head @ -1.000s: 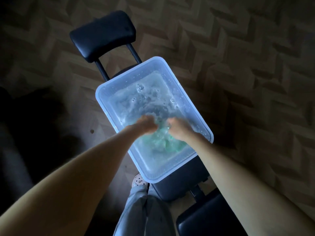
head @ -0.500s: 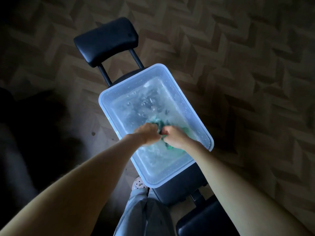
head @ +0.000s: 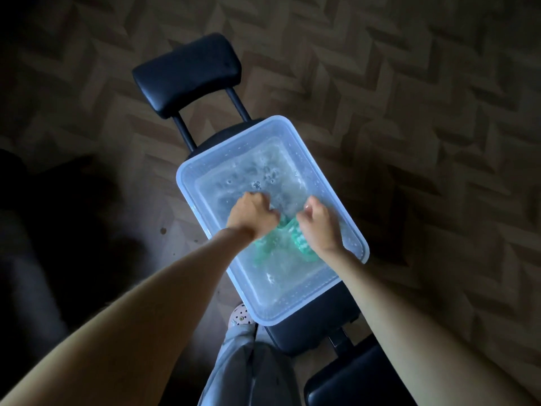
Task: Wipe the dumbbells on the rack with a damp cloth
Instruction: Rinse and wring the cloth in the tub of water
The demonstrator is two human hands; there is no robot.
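1. A dim wooden floor (head: 409, 83) laid in a herringbone pattern fills the view, seen from above.
2. A black padded bench (head: 310, 329) runs diagonally from lower right to upper left, with a separate black pad (head: 187, 74) on two thin bars at its far end.
3. A clear plastic tub (head: 187, 183), rectangular, sits on the bench seat. It holds bubbly water (head: 257, 171).
4. Two bare forearms reach in from the bottom corners and meet over the middle of the tub.
5. A grey trouser leg (head: 246, 367) shows at the bottom centre, just left of the bench, above a spotted slipper (head: 240, 316).
6. The left hand (head: 251, 213) is in the water, its fingers curled tight around one end of the cloth.
7. The right hand (head: 317, 224) is just beside it, fingers also curled, grasping the other end.
8. The green cloth (head: 303, 247) lies bunched in the water between and below the two hands, near the tub's right wall.
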